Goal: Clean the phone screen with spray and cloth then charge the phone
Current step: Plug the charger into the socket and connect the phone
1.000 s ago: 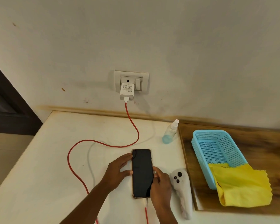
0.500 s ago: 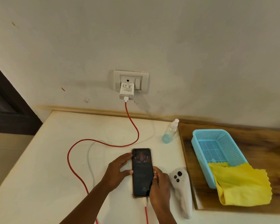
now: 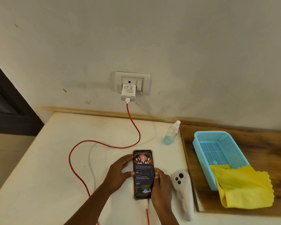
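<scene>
Lit now where it was dark, the phone (image 3: 143, 174) lies flat on the bench (image 3: 47, 168), red charging cable (image 3: 104, 144) plugged into its bottom edge. Left hand (image 3: 118, 174) and right hand (image 3: 161, 184) grip its sides with curled fingers; charging looks underway.

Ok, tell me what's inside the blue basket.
One end of the yellow cloth lies over the near end of the blue basket; the rest spills out. The basket's far part shows bare mesh. Anything under the cloth is hidden.
</scene>
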`<move>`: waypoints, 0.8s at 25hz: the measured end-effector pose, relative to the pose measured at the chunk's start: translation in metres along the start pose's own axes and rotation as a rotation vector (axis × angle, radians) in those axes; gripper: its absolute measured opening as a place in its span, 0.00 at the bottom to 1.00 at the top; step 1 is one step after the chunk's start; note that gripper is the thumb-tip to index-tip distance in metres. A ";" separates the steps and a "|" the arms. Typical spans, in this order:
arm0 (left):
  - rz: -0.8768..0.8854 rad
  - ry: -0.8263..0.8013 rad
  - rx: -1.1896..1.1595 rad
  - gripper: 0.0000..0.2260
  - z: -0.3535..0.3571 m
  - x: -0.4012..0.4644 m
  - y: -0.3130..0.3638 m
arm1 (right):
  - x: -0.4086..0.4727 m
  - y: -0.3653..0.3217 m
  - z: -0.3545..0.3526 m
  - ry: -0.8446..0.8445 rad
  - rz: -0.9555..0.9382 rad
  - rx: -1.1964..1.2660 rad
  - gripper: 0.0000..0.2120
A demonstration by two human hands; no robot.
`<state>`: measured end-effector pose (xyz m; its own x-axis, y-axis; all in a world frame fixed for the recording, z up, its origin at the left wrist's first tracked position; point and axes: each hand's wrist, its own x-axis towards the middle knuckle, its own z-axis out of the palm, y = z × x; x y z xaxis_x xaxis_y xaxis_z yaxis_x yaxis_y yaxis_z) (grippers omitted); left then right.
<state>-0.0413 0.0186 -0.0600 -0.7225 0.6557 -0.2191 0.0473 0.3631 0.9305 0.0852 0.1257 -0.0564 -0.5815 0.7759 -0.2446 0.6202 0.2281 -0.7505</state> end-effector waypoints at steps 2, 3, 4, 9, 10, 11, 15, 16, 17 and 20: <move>-0.008 0.047 -0.014 0.27 0.004 -0.006 0.003 | 0.003 -0.001 -0.004 -0.035 0.002 0.020 0.14; -0.015 0.077 -0.019 0.26 0.007 -0.011 0.002 | 0.004 -0.001 -0.005 -0.047 0.005 0.020 0.13; -0.022 0.106 -0.020 0.26 0.010 -0.018 0.000 | 0.005 -0.001 -0.006 -0.051 0.007 0.019 0.13; 0.072 0.080 0.135 0.28 0.031 -0.060 -0.017 | 0.000 -0.002 -0.003 0.004 0.005 0.054 0.12; 0.098 0.036 0.172 0.32 0.034 -0.065 -0.018 | -0.001 -0.003 -0.003 0.014 0.012 0.062 0.12; 0.120 -0.014 0.218 0.37 0.036 -0.066 -0.022 | -0.001 -0.004 -0.003 0.018 0.016 0.063 0.12; 0.221 -0.094 0.410 0.46 0.032 -0.057 -0.033 | 0.001 -0.005 -0.003 0.013 0.047 0.029 0.13; 0.273 -0.059 0.442 0.43 0.030 -0.055 -0.031 | 0.002 -0.007 -0.003 0.023 0.062 -0.005 0.13; 0.333 -0.021 0.455 0.38 0.027 -0.055 -0.027 | 0.004 -0.011 -0.003 0.057 0.059 -0.064 0.14; 0.427 -0.078 0.594 0.31 0.022 -0.053 -0.026 | 0.021 -0.047 -0.006 0.219 -0.150 -0.180 0.19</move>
<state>0.0106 -0.0111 -0.0785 -0.5077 0.8572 0.0861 0.6953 0.3487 0.6284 0.0475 0.1348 -0.0228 -0.5584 0.8294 0.0138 0.6305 0.4352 -0.6427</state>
